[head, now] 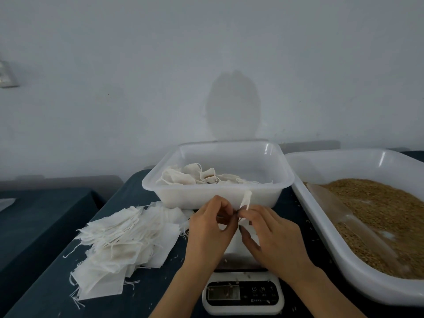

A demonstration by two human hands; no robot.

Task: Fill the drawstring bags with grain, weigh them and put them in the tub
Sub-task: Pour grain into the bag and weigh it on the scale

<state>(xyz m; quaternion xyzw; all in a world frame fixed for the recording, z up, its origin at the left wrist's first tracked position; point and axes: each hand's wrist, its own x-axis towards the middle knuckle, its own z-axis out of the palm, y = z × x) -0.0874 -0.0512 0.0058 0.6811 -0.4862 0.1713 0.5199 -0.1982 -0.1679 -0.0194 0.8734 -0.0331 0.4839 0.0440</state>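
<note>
White drawstring bag (246, 199), pinched at its mouth by our left hand (208, 230) and right hand (275, 239), hangs above the scale (243, 292), just before the tub (266, 196); we should open it fully before adding grain (378, 207).

A small white drawstring bag (246, 199) is held above the scale (243, 292), just before the tub (202, 196) of filled bags (183, 177).

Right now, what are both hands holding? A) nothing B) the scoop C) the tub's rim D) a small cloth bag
D: the left hand and right hand pinch a small cloth bag between their fingers, over the scale.
</note>
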